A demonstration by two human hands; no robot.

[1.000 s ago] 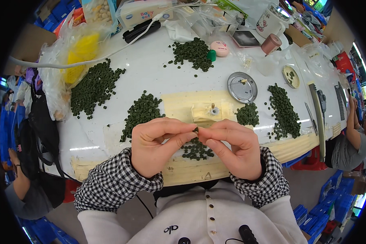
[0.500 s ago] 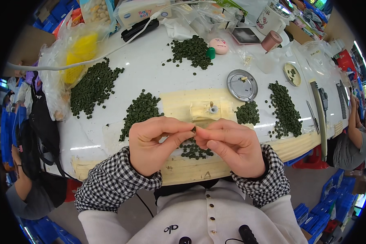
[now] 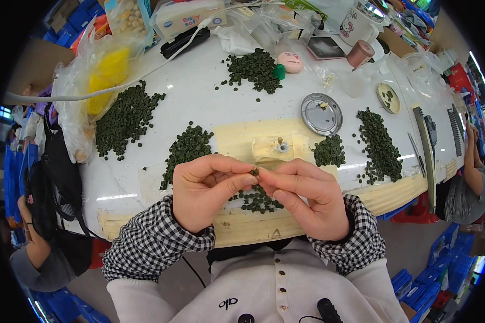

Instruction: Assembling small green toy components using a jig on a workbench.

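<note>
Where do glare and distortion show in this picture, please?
In the head view, glare streaks the white table left of the left hand; also in head view, the table's front edge bows and the picture's corners go black.

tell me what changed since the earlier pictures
The tiny dark green piece pinched by the bare left hand has shifted slightly left, the bare right hand still close beside it. Nothing was visibly taken up or let go. The heaps of small dark green discs and shallow round silver metal dish stayed put.
</note>
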